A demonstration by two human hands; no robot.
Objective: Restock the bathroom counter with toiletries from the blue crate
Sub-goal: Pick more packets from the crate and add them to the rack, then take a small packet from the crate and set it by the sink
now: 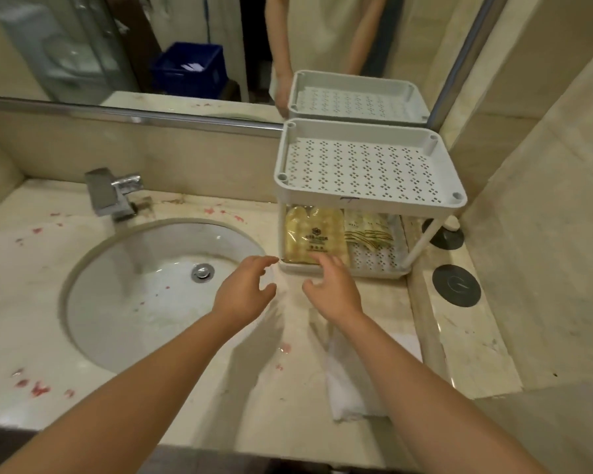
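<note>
A yellow packet (314, 234) with a dark printed emblem lies on the lower tier (377, 263) of a white perforated rack, just beyond the fingertips of the right hand (332, 289). The upper tier (356, 165) overhangs its far end, so only the near part shows. To the right of the packet, further from that hand, a few pale striped sachets (368, 230) lean together – their print is too small to read.

The right hand is open, fingers loosely spread and holding nothing; its fingertips overlap the packet's front edge, but motion blur makes it impossible to tell whether they touch. The left hand (245, 292) hovers just beside it, also open and empty, fingers pointing at the rack's near left corner.

The blue crate (189, 68) appears only as a reflection in the mirror (83, 46), far beyond both hands; something white lies inside, otherwise its contents are hidden.

Under the right forearm a white cloth (346, 388) lies on the marble surface (21, 302), partly covered by the arm. Left of the left hand sits the sink basin (144, 285) with its drain (202, 271), and beyond it a chrome tap (108, 195). Red blotches dot the surface. Right of the right hand are two dark round discs (456, 285) – the farther one partly hidden behind a rack leg.
</note>
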